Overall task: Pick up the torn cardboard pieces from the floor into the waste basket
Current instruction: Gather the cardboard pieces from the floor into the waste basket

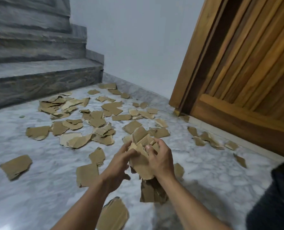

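Cardboard pieces (140,156), a thick bunch, gripped between 2 hands above the floor (46,188), a little in from its near edge. Left hand (119,165) cupped against the bunch's left side, fingers (127,147) curled onto it. Right hand (162,161) clamped round the right side, thumb pressed on the front. Both clenched on cardboard. Judged as the gathering step, with most of the job left: loose scraps (104,113) spread from the far corner under the stair (38,72) across mid-floor, more strung along the right edge by the door (246,80), several near the front edge.

Square the bunch before adding to it: press flat faces together, tuck jutting corners inward, shift the load into 1 hand, freeing the other for reaching. Darker scraps (152,191) just below the bunch blurred; cannot tell whether dangling or lying on the floor, so pinch low against slipping. Stiff, light, ragged-edged stuff by the look of it, likely to fan apart under a slack hold. Waste basket not clearly seen; dark shape (279,196) at the near right corner too blurred to name. Empty the bunch there only once confirmed, then work outward from the near edge toward the far corner.
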`<control>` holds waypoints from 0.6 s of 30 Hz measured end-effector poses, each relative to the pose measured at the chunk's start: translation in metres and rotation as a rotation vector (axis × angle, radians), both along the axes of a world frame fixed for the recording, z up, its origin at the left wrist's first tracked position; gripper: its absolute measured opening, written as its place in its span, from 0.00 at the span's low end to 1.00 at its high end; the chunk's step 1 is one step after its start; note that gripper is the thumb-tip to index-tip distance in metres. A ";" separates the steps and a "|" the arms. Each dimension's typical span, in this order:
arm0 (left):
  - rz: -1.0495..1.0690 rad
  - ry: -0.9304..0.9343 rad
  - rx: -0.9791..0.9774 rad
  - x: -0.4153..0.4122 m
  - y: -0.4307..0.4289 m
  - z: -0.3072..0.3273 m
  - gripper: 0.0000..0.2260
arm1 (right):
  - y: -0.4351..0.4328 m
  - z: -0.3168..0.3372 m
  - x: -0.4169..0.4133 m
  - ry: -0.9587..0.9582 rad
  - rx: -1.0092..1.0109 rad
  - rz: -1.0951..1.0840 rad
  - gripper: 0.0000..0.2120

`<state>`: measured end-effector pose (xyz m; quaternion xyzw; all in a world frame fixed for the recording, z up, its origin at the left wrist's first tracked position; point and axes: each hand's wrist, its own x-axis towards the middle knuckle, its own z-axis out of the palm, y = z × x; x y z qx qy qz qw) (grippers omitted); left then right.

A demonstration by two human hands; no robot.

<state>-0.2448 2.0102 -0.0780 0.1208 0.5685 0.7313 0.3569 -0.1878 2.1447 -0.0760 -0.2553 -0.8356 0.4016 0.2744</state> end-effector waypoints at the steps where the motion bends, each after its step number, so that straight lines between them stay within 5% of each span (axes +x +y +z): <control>1: -0.039 -0.021 0.051 0.006 0.014 0.012 0.16 | 0.011 0.017 0.008 0.019 0.013 -0.014 0.10; 11: -0.225 0.208 0.319 0.104 0.174 0.158 0.38 | 0.162 0.168 0.160 0.196 0.379 -0.270 0.11; 18: -0.395 0.348 0.220 0.215 0.284 0.175 0.40 | 0.244 0.157 0.292 0.232 0.367 -0.570 0.18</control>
